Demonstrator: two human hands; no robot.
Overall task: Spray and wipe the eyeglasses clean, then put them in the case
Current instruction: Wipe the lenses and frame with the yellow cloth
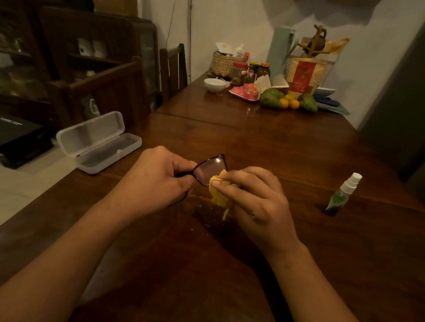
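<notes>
Dark-framed eyeglasses point(209, 169) are held just above the wooden table point(281, 149), one lens facing up. My left hand point(154, 180) grips the frame at its left side, and part of the frame is hidden under the fingers. My right hand point(256, 200) pinches a crumpled yellow cloth point(218, 193) against the lower right edge of that lens. A white glasses case point(99, 141) lies open at the table's left edge, nothing inside it. A small spray bottle point(341, 196) with a white nozzle stands upright to the right of my right hand.
At the table's far end stand a white bowl point(214, 84), jars, a woven basket point(224, 64), a pink dish and green and orange fruit point(287, 100). A dark chair point(173, 70) stands at the left. A black box point(10, 138) lies on the floor beyond the case.
</notes>
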